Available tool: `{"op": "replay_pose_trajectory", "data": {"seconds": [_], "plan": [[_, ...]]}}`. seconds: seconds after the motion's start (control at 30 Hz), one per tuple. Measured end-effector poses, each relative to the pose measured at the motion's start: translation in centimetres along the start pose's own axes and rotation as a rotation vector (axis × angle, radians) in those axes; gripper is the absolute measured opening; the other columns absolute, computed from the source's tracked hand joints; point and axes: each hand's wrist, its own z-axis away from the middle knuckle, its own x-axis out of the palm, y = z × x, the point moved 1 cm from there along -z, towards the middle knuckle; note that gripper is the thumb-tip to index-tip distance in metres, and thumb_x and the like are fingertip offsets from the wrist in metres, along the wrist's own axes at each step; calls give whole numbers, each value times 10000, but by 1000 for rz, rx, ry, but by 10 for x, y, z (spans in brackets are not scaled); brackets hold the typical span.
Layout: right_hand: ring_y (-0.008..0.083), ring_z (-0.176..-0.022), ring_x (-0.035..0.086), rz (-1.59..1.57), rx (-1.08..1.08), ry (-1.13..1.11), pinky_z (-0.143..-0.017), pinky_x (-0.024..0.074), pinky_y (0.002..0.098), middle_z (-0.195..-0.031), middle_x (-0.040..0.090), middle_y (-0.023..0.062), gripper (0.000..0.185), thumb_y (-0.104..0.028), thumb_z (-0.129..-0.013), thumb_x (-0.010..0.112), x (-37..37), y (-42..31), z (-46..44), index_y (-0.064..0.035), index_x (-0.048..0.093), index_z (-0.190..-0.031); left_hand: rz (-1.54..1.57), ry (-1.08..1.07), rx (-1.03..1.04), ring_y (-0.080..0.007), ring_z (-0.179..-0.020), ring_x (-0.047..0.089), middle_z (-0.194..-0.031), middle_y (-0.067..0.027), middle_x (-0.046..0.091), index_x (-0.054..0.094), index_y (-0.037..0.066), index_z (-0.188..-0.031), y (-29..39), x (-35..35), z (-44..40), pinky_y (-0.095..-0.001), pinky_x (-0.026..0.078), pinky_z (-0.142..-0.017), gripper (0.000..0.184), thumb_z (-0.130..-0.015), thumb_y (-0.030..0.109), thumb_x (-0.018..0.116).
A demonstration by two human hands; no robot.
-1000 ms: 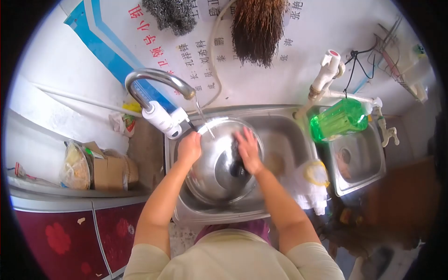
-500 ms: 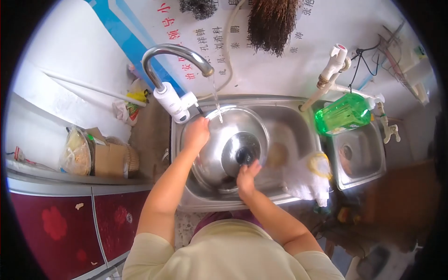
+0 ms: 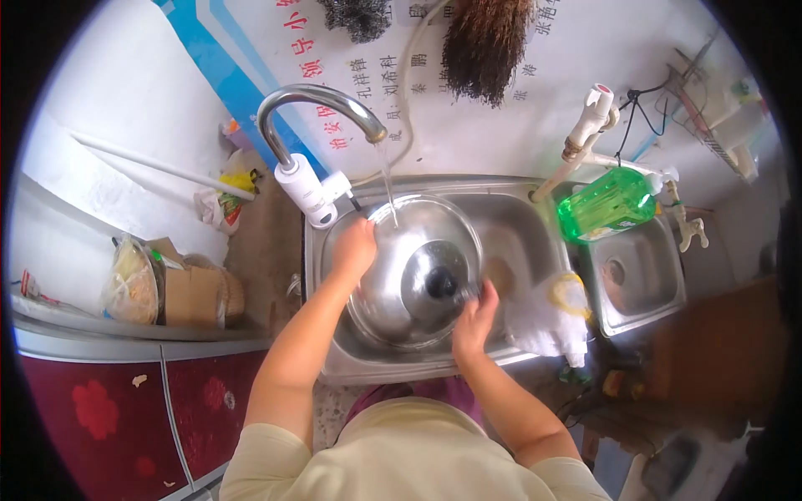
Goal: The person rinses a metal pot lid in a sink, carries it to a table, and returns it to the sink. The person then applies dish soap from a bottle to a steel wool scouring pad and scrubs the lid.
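Observation:
A round metal pot lid (image 3: 391,292) with a black knob (image 3: 440,282) lies tilted in the left part of the steel sink (image 3: 522,213), knob side up. Water falls from the curved faucet (image 3: 322,93) onto its upper rim. My left hand (image 3: 354,250) is closed on the lid's upper left edge. Beside the lid's lower right edge is my right hand (image 3: 474,324), thumb up. A greyish blur shows at its fingertips, and I cannot make out what it is.
A green soap bottle (image 3: 608,204) lies across the gap to a smaller basin (image 3: 639,288). A whitish cloth or bag (image 3: 551,321) hangs over the sink's right front edge. A white tap (image 3: 589,121) stands behind. A brush (image 3: 487,50) hangs on the wall.
My right hand has moved right, from near the knob to the lid's lower right edge. My left hand keeps its hold on the lid, and the water keeps running.

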Motion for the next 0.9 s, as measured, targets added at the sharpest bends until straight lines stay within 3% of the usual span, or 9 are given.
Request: {"op": "replay_pose_trajectory", "data": {"seconds": [0.1,0.13,0.27,0.37,0.5,0.67,0.77,0.8,0.9], "plan": [[354,-960,503,679,-620,-255,-881,402,377,-1057,512,213,357,-104,-849,516,17,7,-26,18,445,-1178,27,7,-32,-423,-805,565,-831,-221,609,560,41,-869,3,5,-2,-496,433,-704,303,-917,280,379],[339,-827,526,601,-718,-259,-750,447,383,-985,522,199,265,-165,-863,531,20,9,-33,-5,515,-1075,35,8,-52,-426,-804,563,-828,-224,607,558,41,-865,3,7,-1,-498,433,-702,302,-917,281,381],[363,-748,558,867,-323,-270,-631,436,450,-967,542,185,255,-261,-893,469,32,3,-40,-26,558,-937,27,27,-10,-429,-807,560,-822,-223,606,557,48,-864,-2,8,0,-502,431,-700,298,-915,290,391],[365,-742,555,503,298,-408,-641,438,449,-930,539,186,272,-276,-899,453,24,40,-82,-34,576,-904,13,29,-23,-428,-806,560,-820,-221,606,559,51,-866,2,4,0,-504,429,-699,294,-914,291,394],[355,-732,536,669,-912,-289,-652,438,448,-851,557,162,223,-248,-874,497,34,-6,-34,-49,596,-874,22,52,-40,-428,-803,560,-821,-221,607,561,47,-856,1,5,0,-506,427,-697,298,-915,288,394],[392,-821,567,980,-215,-332,-695,440,465,-881,584,195,277,-289,-889,469,50,-6,-50,-37,583,-877,33,48,-35,-430,-801,559,-823,-223,608,566,43,-845,-2,5,1,-505,427,-691,302,-913,285,398],[384,-809,579,772,35,-218,-699,444,454,-877,590,203,323,-309,-907,432,38,33,-79,-17,572,-906,21,58,-47,-428,-798,560,-821,-224,608,568,43,-837,-3,5,1,-503,428,-687,302,-912,283,401],[374,-803,568,428,260,-164,-720,438,443,-901,589,194,287,-276,-898,463,38,30,-81,-8,566,-905,10,57,-53,-427,-797,561,-818,-224,608,569,43,-834,0,3,2,-503,429,-686,302,-912,282,401],[346,-849,550,377,-181,-78,-752,422,428,-932,585,177,195,-209,-855,538,38,5,-42,-17,570,-866,13,68,-60,-426,-790,562,-809,-223,608,570,44,-825,-1,4,4,-502,429,-683,302,-910,282,406]]}}
